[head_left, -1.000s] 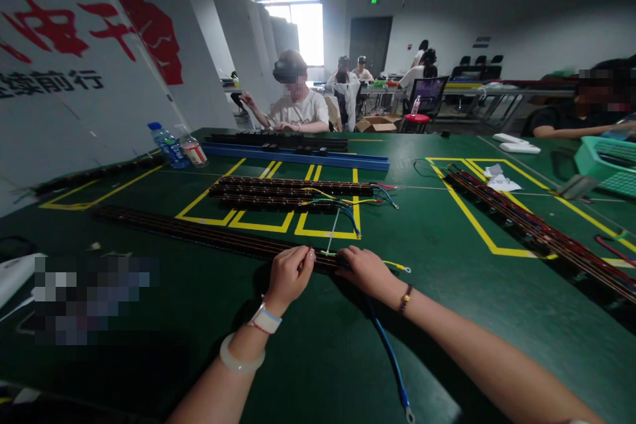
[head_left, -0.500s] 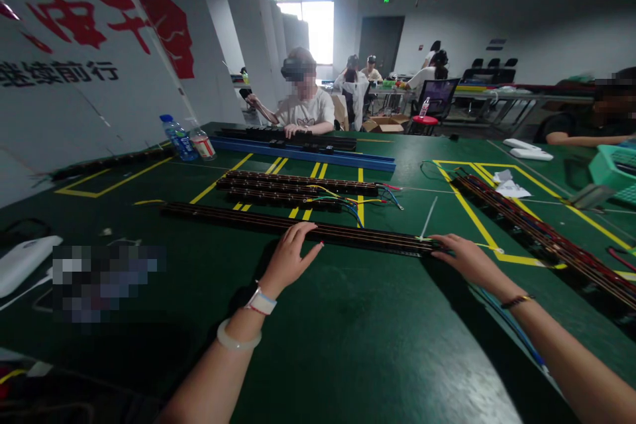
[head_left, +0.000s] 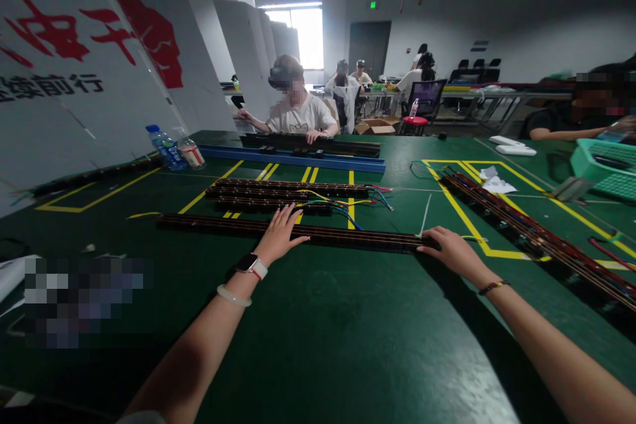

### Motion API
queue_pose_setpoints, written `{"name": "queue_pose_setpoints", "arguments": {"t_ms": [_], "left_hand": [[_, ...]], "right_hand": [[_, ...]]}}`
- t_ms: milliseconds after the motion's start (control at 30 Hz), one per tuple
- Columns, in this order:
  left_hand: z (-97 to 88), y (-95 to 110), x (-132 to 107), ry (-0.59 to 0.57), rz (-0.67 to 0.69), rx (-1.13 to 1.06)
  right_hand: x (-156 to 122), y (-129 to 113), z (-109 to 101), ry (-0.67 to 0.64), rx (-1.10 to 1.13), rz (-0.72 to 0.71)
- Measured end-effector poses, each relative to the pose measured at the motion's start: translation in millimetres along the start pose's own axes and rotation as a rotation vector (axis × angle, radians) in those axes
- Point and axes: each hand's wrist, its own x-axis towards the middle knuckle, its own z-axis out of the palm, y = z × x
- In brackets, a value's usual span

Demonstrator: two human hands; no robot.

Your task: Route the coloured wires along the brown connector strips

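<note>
A long dark bar [head_left: 348, 238] with thin copper-coloured lines along it lies across the green table in front of me. My left hand [head_left: 276, 237] rests on its middle, fingers spread and thumb stretched out to the right. At the bar's right end, the fingers and thumb of my right hand [head_left: 456, 253] close around it. A white cable tie [head_left: 426, 213] stands up there, close to my fingertips. Green-yellow wire [head_left: 472, 238] comes out past that hand. Just behind the bar lie several shorter dark bars [head_left: 268, 193] with coloured wires [head_left: 342, 202] at their right ends.
A blue rail [head_left: 298, 159] lies farther back, before a co-worker [head_left: 298, 109] in a headset. To the right are a dark wired bar [head_left: 536, 238], crumpled paper [head_left: 497, 182] and a green basket [head_left: 603, 169]. Bottles [head_left: 169, 149] stand back left. Yellow tape [head_left: 454, 212] marks the table.
My left hand has slid left along the bar, its fingers now reaching over the far edge. My right hand stays at the right end. The co-worker's dark rail has shifted right.
</note>
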Motion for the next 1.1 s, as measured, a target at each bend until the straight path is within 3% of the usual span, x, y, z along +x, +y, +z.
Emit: {"name": "queue_pose_setpoints", "arguments": {"t_ms": [133, 300, 533, 800, 1100], "left_hand": [[2.7, 3.6, 2.0, -0.049, 0.0, -0.029], [3.2, 24.6, 3.3, -0.082, 0.044, -0.068], [10.0, 46.7, 28.9, -0.082, 0.062, -0.026], [22.6, 20.8, 67.8, -0.003, 0.083, 0.028], [32.7, -13.1, 87.4, -0.065, 0.048, 0.028]], "right_hand": [[-7.6, 6.7, -0.8, 0.017, -0.008, -0.004], [-34.4, 27.2, -1.6, 0.023, -0.064, -0.014], [-46.5, 53.8, -2.9, 0.08, -0.118, 0.038], [-7.7, 63.6, 1.3, 0.078, -0.174, 0.053], [39.3, 55.0, 9.2, 0.087, -0.183, 0.063]]}}
